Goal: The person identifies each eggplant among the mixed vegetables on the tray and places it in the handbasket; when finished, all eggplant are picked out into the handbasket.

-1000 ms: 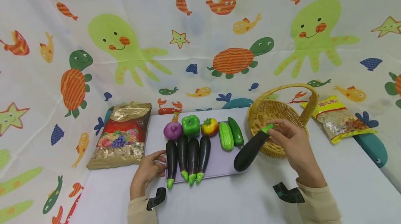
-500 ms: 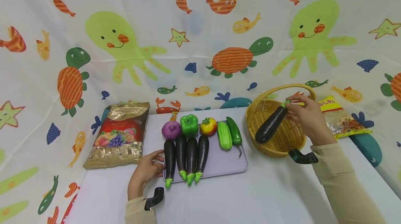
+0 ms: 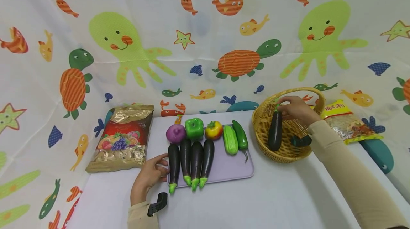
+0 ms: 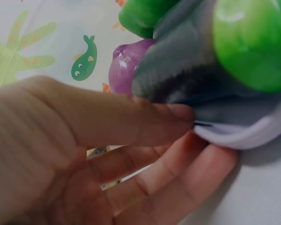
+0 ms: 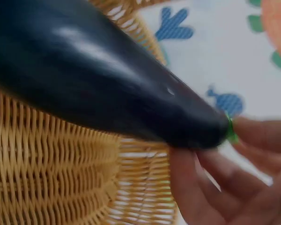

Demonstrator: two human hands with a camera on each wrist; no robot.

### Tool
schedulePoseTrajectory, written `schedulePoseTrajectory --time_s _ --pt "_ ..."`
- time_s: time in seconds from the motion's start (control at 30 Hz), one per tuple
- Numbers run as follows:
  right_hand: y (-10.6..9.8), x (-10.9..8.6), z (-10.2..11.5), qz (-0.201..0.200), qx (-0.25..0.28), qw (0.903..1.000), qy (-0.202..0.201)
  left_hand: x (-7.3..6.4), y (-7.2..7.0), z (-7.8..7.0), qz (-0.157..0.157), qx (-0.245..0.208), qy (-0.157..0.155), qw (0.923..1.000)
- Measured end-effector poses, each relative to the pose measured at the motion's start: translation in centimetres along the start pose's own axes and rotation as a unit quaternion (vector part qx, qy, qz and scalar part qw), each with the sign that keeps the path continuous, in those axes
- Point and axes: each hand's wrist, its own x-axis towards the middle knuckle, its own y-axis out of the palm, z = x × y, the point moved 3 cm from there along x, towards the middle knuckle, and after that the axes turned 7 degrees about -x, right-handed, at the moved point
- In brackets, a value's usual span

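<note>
My right hand (image 3: 296,109) pinches a dark eggplant (image 3: 275,131) by its green stem end, inside the wicker basket (image 3: 264,147). In the right wrist view the eggplant (image 5: 98,75) slants across the basket's woven wall (image 5: 56,159), with fingertips at its narrow end. At the left edge of the lilac tray (image 3: 229,172), my left hand (image 3: 150,173) holds the rim. The left wrist view has the thumb over the tray rim (image 4: 253,138) and the fingers beneath it. Several more eggplants (image 3: 196,159) lie side by side on the tray, green stems toward me.
Behind the eggplants sit a purple onion (image 3: 175,134), a green bell pepper (image 3: 194,128) and a red-yellow pepper (image 3: 214,130). A cucumber (image 3: 230,140) and a green chili (image 3: 240,134) lie farther right. Packaged bags flank them: a gold-red one (image 3: 123,140) left, a yellow one (image 3: 349,122) right.
My right hand has carried the eggplant from over the tray's right end into the basket, turning it more upright. The left hand has stayed at the tray's edge.
</note>
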Motion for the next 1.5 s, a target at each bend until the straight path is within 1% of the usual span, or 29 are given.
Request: schedulePoseTrajectory --time_s 0.1,0.17,0.23,0.37,0.5,0.67,0.97,1.1,1.27,1.5 --pt "0.5 1.5 -0.1 0.054 -0.007 0.9985 0.004 -0.1 -0.1 0.0 -0.002 0.0 -0.001 1.0" --pt "0.9 2.3 -0.2 0.081 -0.008 0.9966 0.005 -0.1 0.0 -0.1 -0.003 -0.006 -0.001 1.0" --pt "1.1 2.8 -0.4 0.1 -0.012 0.9949 0.005 -0.1 0.0 -0.1 -0.003 -0.009 0.001 1.0" --pt "1.5 3.6 -0.9 0.122 -0.015 0.9923 0.009 0.0 0.2 -0.2 -0.003 -0.009 0.004 0.9999" --pt "1.8 4.1 -1.3 0.138 -0.001 0.9904 0.01 0.0 0.2 -0.2 -0.004 -0.008 0.006 0.9999" --pt "2.3 4.5 -1.7 0.157 0.0 0.9875 0.011 0.0 0.0 -0.3 -0.008 -0.009 0.003 0.9999" --pt "3.1 5.5 -2.0 0.176 -0.024 0.9841 -0.01 0.1 -0.1 -0.3 -0.016 -0.01 0.006 0.9998" --pt "3.6 5.8 -2.1 0.188 -0.028 0.9818 -0.008 0.1 -0.1 -0.2 -0.016 -0.012 0.006 0.9998" --pt "4.2 5.9 -2.3 0.193 -0.036 0.9805 -0.001 -0.1 -0.1 -0.2 -0.016 -0.016 0.004 0.9997" --pt "4.5 6.2 -3.1 0.201 -0.042 0.9787 -0.003 -0.3 -0.1 0.0 -0.016 -0.021 -0.001 0.9997"
